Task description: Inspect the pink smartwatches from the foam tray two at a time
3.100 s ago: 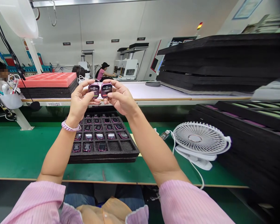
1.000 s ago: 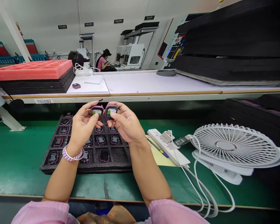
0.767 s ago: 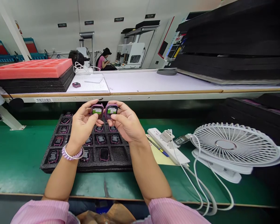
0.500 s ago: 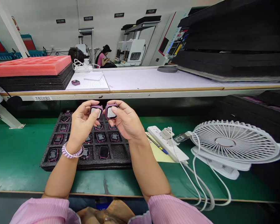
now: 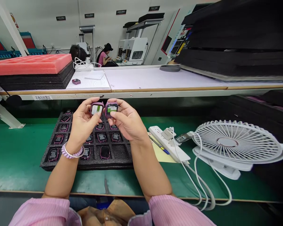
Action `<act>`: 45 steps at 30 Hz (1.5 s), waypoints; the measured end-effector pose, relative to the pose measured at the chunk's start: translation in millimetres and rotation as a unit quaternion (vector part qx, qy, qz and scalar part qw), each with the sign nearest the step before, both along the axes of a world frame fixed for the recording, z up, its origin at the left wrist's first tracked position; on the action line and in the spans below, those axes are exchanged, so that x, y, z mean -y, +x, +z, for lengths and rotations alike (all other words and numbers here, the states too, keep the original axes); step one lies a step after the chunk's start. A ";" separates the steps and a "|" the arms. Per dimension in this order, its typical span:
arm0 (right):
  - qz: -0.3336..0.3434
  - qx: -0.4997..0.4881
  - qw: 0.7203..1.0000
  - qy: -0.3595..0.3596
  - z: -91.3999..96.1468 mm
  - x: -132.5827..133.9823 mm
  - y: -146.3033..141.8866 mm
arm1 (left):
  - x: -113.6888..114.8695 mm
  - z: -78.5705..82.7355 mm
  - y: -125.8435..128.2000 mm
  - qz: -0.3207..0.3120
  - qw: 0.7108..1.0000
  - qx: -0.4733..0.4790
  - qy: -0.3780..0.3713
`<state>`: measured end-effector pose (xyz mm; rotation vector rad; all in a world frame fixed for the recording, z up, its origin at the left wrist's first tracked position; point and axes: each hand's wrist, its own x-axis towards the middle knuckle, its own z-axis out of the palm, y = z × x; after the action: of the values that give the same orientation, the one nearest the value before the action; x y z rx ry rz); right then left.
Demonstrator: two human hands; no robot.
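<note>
Two purple smartwatch bodies without straps are held up side by side over the foam tray. My left hand is closed round the left smartwatch; its lit screen shows white and green cells, with the thumb at the lower edge. My right hand grips the right smartwatch, its thumb on the lower part of a screen with green and white areas. Below them, the black tray holds several more smartwatches in its pockets, most with white text on dark screens. One watch in the front row has a dark screen. My forearms hide part of the tray.
Right of the tray are a white power strip with cables, a pen on yellow paper and a white fan. A shelf behind carries pink foam, papers and another watch. Black trays are stacked right. A person sits far back.
The screens of both held watches have changed from mostly white grids to grids with green areas. Both thumbs have shifted down on the screens. The hands stay in nearly the same place.
</note>
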<state>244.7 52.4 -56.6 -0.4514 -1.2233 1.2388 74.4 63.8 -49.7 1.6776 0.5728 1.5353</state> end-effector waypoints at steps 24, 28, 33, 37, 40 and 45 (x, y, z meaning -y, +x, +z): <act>-0.009 0.010 1.000 -0.023 4.4 2.7 1.4 | -0.7 -3.8 -1.3 -0.023 1.000 -0.009 -0.001; -0.026 0.023 0.999 -0.028 4.3 3.7 1.1 | -1.4 -4.4 -1.9 -0.022 0.999 -0.024 0.004; -0.037 0.017 0.999 -0.026 4.7 4.3 -0.5 | -0.1 -2.8 -1.4 -0.028 0.999 -0.020 0.007; -0.030 0.012 0.999 -0.026 5.3 4.5 -0.9 | 0.6 -1.8 -1.8 0.000 1.000 -0.018 -0.006; -0.014 0.009 0.999 -0.028 5.0 3.5 -0.7 | 1.3 0.1 -2.1 0.014 1.000 -0.015 -0.015; -0.013 0.007 0.999 -0.032 4.2 2.5 -0.8 | 4.3 4.3 -0.4 0.021 0.999 0.006 -0.033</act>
<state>243.9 49.9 -52.4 -0.5219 -1.1890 1.2577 74.1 59.6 -45.3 1.6152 0.6501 1.5385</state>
